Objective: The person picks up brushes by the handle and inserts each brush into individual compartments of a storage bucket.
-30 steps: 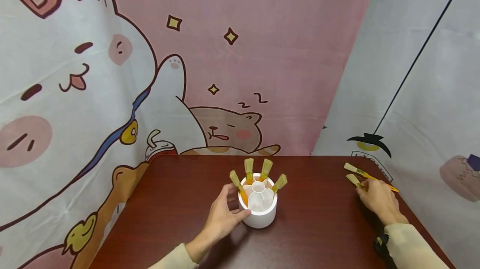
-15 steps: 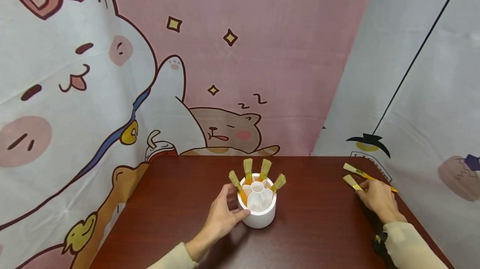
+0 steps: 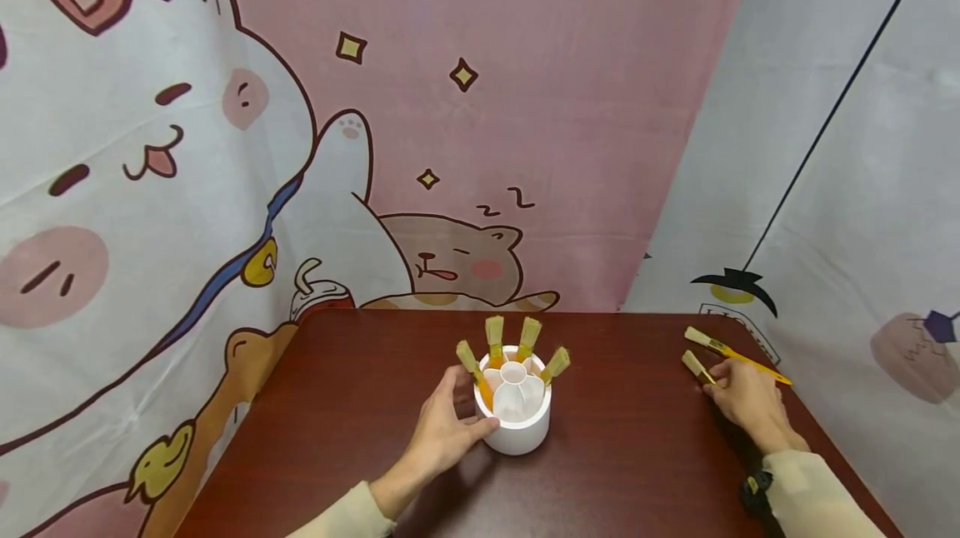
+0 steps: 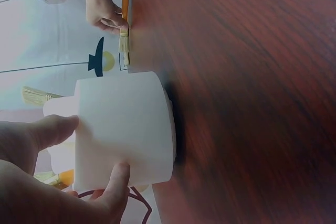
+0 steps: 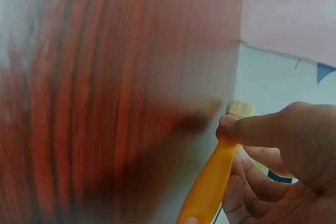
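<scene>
My left hand (image 3: pixel 442 430) grips the side of a round white brush holder (image 3: pixel 517 440), thumb at its front rim and fingers round the left side. Inside, the holder has several compartments round a central tube; bristle-up paintbrushes (image 3: pixel 494 338) lean out of the back and side ones, while the front one shows no brush. At the far right, my right hand (image 3: pixel 750 405) pinches a paintbrush (image 3: pixel 696 366). The right wrist view shows its orange handle (image 5: pixel 210 182) between thumb and fingers, just below the pale bristles (image 5: pixel 240 108).
Another flat paintbrush (image 3: pixel 712 344) with a yellow-orange handle lies just behind my right hand, close to the right edge of the dark red-brown table (image 3: pixel 622 471). A printed cartoon cloth (image 3: pixel 577 146) hangs behind the table and at its sides.
The right hand has shifted slightly left with its paintbrush, whose bristles now stand further from the other brush. The left hand keeps its grip on the holder.
</scene>
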{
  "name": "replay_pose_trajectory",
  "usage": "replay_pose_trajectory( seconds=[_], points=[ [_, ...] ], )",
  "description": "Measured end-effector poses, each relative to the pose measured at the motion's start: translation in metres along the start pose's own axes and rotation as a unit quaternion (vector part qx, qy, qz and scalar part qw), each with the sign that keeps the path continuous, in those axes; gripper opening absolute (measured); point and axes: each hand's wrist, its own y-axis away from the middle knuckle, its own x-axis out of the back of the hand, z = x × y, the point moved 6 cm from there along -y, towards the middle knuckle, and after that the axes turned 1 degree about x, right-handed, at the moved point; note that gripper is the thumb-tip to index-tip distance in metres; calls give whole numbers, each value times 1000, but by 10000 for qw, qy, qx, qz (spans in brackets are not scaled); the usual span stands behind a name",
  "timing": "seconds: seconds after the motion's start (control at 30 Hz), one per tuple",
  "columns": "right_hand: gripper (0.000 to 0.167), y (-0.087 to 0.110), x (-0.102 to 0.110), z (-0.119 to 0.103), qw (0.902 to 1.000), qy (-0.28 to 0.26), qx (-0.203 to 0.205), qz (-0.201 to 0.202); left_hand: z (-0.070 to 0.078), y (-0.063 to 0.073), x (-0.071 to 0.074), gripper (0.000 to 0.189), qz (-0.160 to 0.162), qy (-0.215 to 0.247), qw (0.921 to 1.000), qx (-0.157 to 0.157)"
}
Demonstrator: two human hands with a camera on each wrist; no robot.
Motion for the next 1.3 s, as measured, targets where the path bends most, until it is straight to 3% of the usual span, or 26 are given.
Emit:
replay_pose_trajectory(
  seconds=[0.37, 1.3],
  points=[
    [24, 12, 4, -41, 9985, -120, 418, 342, 3, 0, -1, 76, -9, -21, 10000, 19],
    [21, 55, 12, -129, 9926, -656, 972, 309, 5, 3, -2, 72, 78, -5, 10000, 22]
  ],
)
